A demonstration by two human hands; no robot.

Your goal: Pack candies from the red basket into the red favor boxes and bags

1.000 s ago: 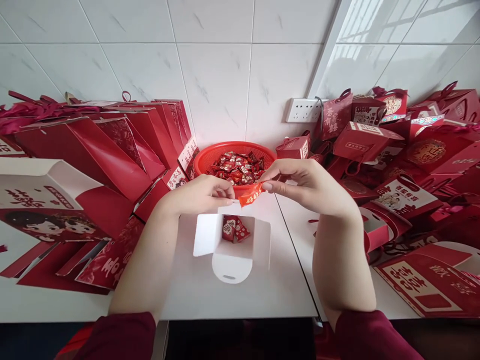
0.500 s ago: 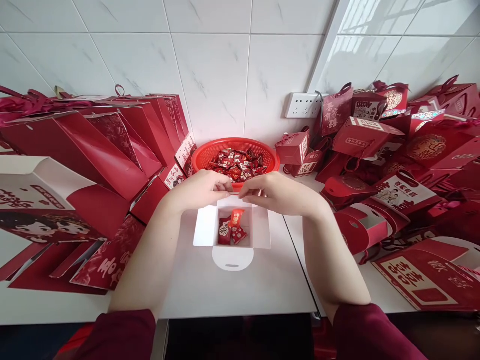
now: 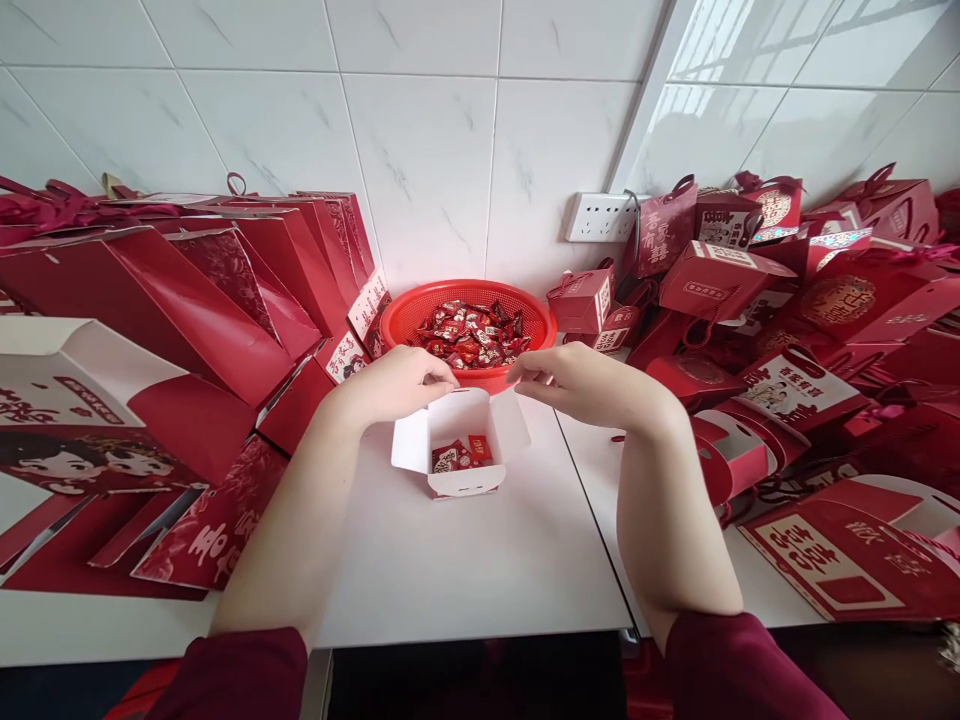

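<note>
A small box (image 3: 468, 486), white inside, stands on the white table with its top open and its side flaps spread. Several red wrapped candies (image 3: 461, 456) lie in it. My left hand (image 3: 409, 382) is at the box's back left corner, its fingers curled together; what they hold, if anything, is hidden. Beside the back right corner, near the right flap, is my right hand (image 3: 562, 378), fingers bent and somewhat apart, with nothing visible between them. Behind both hands sits a red basket (image 3: 397, 312) of wrapped candies.
Red gift bags (image 3: 217, 300) crowd the left side, with a larger open box (image 3: 67, 400) in front. Many red gift boxes (image 3: 720, 285) are heaped at the right. A white power strip (image 3: 600, 218) is against the tiled wall (image 3: 420, 140).
The box has tilted or turned so its front flap now stands up instead of lying flat toward me. My right hand has moved slightly right, away from my left hand.
</note>
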